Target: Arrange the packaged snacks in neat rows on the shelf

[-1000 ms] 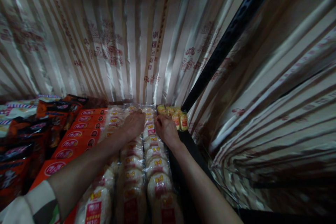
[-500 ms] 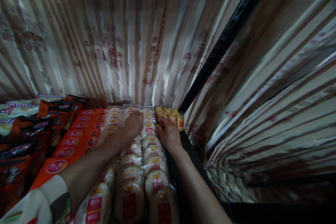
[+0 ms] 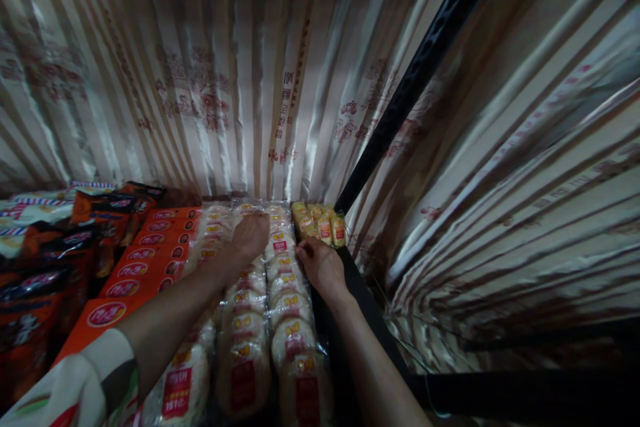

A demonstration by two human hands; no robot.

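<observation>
Rows of clear-wrapped round pastry packs [image 3: 287,293] with red and yellow labels run from the near edge to the back of a dim shelf. My left hand [image 3: 250,235] rests palm down on the packs near the back, fingers curled over one. My right hand [image 3: 320,263] lies at the right edge of the rows, fingers bent and pressed against a pack's side. Small yellow snack packs [image 3: 323,221] stand just behind my right hand at the back corner.
Orange boxes [image 3: 145,257] lie left of the pastry rows, with dark snack bags [image 3: 45,267] further left. A striped shiny curtain [image 3: 240,80] hangs behind and to the right. A black metal post [image 3: 415,73] rises diagonally from the shelf's back right corner.
My right hand has drawn back slightly toward me along the right-hand row, away from the yellow packs. My left hand has stayed on the back packs. The view has shifted a little.
</observation>
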